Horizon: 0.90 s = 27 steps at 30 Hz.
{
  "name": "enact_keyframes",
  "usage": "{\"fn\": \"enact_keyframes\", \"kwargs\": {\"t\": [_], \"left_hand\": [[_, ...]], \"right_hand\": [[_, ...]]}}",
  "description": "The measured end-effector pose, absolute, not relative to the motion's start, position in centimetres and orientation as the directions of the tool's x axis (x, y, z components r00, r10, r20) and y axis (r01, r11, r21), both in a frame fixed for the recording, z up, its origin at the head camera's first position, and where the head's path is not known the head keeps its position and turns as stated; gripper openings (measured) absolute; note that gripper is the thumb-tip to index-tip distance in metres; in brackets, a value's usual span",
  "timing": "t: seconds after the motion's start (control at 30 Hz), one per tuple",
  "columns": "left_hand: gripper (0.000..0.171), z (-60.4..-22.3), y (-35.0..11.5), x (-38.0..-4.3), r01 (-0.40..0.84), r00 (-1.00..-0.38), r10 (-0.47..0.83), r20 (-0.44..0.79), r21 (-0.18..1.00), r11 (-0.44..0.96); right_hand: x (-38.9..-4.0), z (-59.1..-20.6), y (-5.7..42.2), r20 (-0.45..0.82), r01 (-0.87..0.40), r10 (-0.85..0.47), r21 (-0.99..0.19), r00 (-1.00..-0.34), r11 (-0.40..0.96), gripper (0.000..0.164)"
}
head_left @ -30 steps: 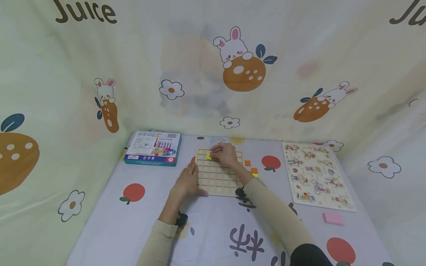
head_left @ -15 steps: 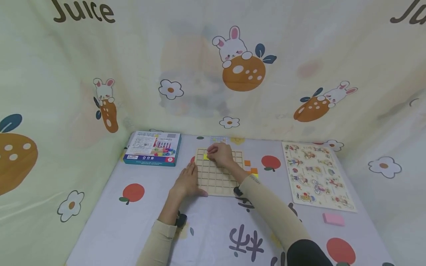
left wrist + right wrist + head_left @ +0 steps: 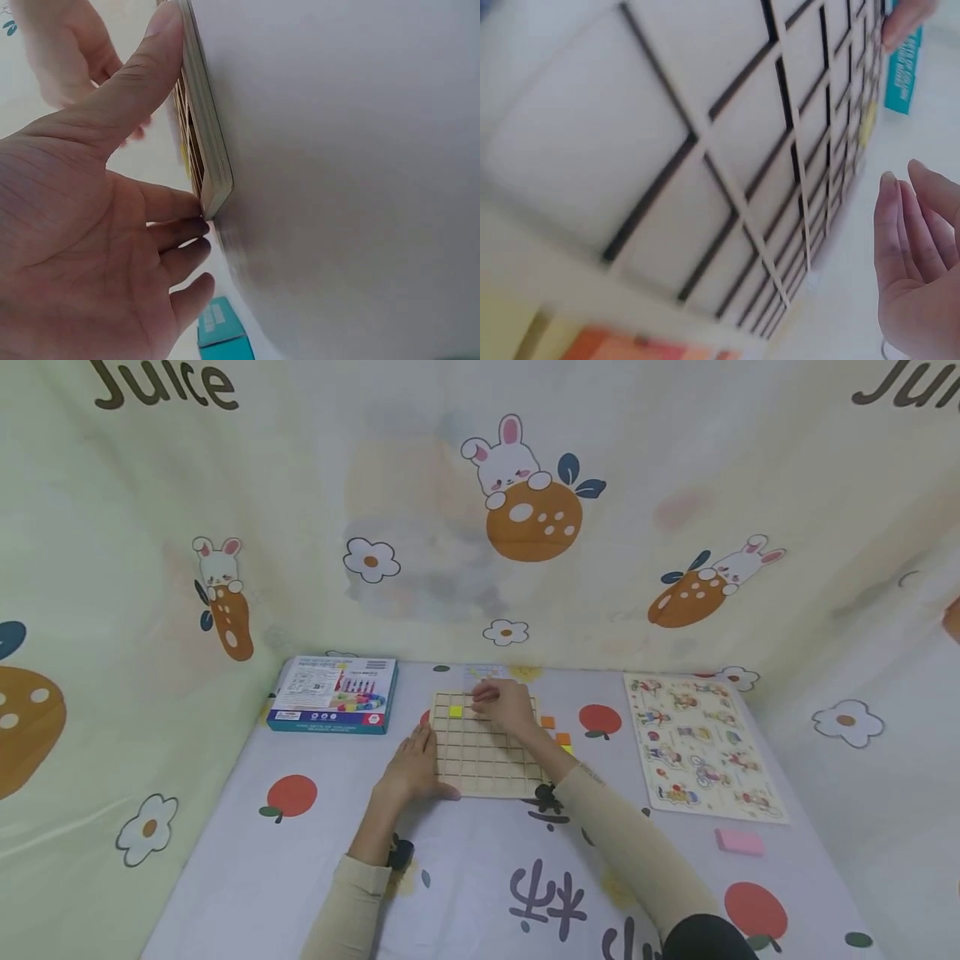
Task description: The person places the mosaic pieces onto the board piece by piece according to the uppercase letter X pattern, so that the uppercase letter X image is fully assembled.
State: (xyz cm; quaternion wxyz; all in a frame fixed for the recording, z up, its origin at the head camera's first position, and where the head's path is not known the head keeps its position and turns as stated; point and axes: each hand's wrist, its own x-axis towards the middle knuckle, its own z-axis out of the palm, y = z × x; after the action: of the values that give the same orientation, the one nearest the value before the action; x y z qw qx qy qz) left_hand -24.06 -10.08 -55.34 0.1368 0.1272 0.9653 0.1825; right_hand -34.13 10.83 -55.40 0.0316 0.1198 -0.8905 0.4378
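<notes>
Could jostle yellow tile [image 3: 456, 712] in grid board [image 3: 487, 770] toward far edge of table [image 3: 240, 868] by brushing past with slack, seemingly empty right grip [image 3: 504, 707], or skew board by overpushing with loose, unclenched left grip [image 3: 410, 770] braced against side nearer table's left edge.

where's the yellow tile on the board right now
In the head view, the yellow tile sits near the far-left corner of the grid board, left of the right hand.
</notes>
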Motion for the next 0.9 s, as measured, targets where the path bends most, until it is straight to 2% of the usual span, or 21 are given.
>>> {"fn": "enact_keyframes", "kwargs": {"t": [0.3, 0.53, 0.9], "left_hand": [[0.128, -55.3, -10.6, -24.0, 0.189, -0.934, 0.286, -0.215, 0.38, 0.905], [0.126, -55.1, -10.4, -23.7, 0.183, -0.937, 0.28, -0.208, 0.391, 0.902], [0.126, -55.3, -9.8, -23.7, 0.19, -0.932, 0.291, -0.217, 0.391, 0.9]], "right_hand": [[-31.8, -53.5, 13.9, 0.176, -0.222, -0.135, -0.782, -0.975, 0.582, 0.018], [-29.9, -53.0, 16.5, 0.164, -0.189, -0.098, -0.754, -0.981, 0.629, 0.019], [-27.5, -54.0, 21.6, 0.106, -0.125, -0.071, -0.679, -0.992, 0.724, 0.018]]}}
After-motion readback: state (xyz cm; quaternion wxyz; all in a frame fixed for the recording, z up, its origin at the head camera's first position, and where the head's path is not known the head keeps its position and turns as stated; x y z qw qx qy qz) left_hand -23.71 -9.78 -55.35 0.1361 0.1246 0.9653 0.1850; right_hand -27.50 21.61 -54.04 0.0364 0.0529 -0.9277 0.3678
